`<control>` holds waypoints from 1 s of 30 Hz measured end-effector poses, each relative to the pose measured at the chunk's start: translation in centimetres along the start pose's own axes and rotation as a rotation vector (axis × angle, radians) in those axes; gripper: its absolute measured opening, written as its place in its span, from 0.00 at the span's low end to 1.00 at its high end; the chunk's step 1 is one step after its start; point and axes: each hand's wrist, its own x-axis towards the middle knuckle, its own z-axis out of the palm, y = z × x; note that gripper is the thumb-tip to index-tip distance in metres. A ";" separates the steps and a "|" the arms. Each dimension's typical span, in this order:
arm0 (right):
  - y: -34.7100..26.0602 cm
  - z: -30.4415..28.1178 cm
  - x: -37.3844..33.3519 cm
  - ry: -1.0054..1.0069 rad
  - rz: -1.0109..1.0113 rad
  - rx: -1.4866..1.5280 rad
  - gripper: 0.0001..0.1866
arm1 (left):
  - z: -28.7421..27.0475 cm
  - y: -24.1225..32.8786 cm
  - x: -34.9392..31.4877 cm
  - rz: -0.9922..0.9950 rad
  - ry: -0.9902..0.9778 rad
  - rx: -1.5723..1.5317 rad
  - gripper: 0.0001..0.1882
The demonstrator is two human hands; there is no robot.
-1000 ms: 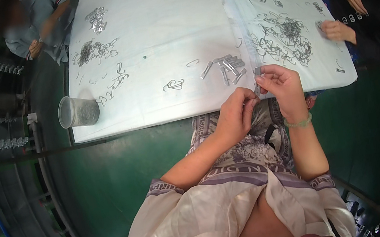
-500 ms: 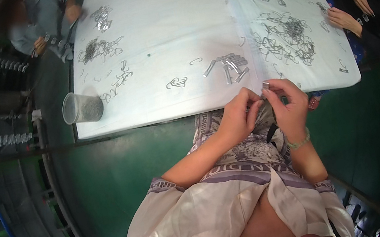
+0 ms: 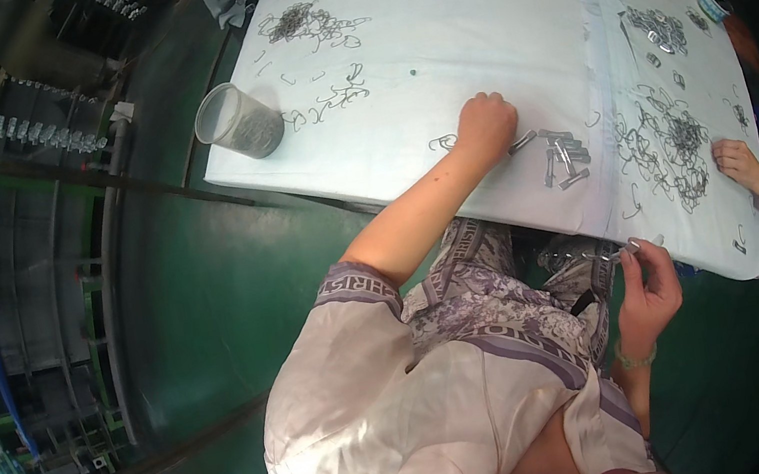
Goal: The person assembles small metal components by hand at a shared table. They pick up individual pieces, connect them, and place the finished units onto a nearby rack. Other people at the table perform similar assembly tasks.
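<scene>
My left hand (image 3: 487,129) rests on the white-covered table (image 3: 484,25) with its fingers curled down. Beside it lie a few bent wire hooks (image 3: 442,144), and on its other side a small pile of flat silver metal pieces (image 3: 563,151). Whatever its fingertips hold is hidden beneath the hand. Just off the table's near edge, my right hand (image 3: 651,289) pinches a small silver metal piece (image 3: 632,245) between thumb and fingers. Its exact shape is too small to make out.
A clear plastic tub (image 3: 240,122) of small metal parts stands at the table's left edge. Tangled wire hooks (image 3: 672,140) and a heap of metal buckles (image 3: 658,30) cover the right side. Another person's hand (image 3: 741,165) rests at the right edge; a second person works far left.
My hands were together at the table edge and are now apart. The left has reached forward onto the table; the right stays back with the metal piece. The view has turned.
</scene>
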 end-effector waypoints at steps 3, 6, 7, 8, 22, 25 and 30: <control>0.2 0.0 -0.3 -0.007 0.043 0.005 0.07 | -1.0 0.4 0.7 0.038 -0.103 0.039 0.03; 0.5 -0.1 -0.5 -0.046 0.040 -0.005 0.07 | -0.4 -0.5 1.2 0.069 -0.058 -0.006 0.03; 0.6 -0.1 -0.5 -0.072 0.022 -0.018 0.08 | -0.5 -0.9 1.2 0.058 -0.052 -0.022 0.03; 0.7 -0.1 -0.5 -0.098 0.004 -0.031 0.08 | -0.7 -1.2 0.9 0.045 -0.047 -0.037 0.02; 2.1 0.8 -1.7 -0.157 0.026 -0.056 0.09 | -1.2 -22.2 -3.3 -0.826 0.211 0.020 0.08; 2.0 1.2 -1.5 -0.204 0.028 -0.042 0.09 | -0.2 -28.7 -2.3 -1.037 0.179 0.240 0.11; 0.8 1.9 -0.9 -0.213 0.005 -0.045 0.10 | -1.2 -32.3 -0.2 -1.150 0.051 0.145 0.12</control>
